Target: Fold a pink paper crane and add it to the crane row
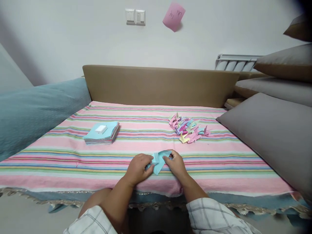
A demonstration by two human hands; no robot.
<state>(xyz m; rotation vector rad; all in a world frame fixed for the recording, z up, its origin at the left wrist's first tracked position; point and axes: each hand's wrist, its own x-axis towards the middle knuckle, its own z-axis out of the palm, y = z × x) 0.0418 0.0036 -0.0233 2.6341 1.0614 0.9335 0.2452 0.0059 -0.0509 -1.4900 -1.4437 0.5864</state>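
A partly folded piece of light blue paper point(159, 161) is held between my two hands, just above the striped cloth. My left hand point(139, 167) grips its left side, thumb below and fingers on top. At the right, my right hand point(175, 163) pinches the paper's upper right edge between thumb and fingers. Creases and a raised flap show near the paper's middle. Beyond my right hand lies a pile of folded paper cranes point(187, 127) in pink, purple, yellow, green and blue. To the far left sits a stack of square paper point(110, 131), blue sheet uppermost.
A small white block point(100, 129) rests on the paper stack. The striped cloth point(136, 117) covers the seat. Grey cushions point(265, 130) line the right, a blue-covered armrest point(44, 110) the left, and a brown backrest point(156, 86) the back. A pink note point(174, 17) hangs on the wall.
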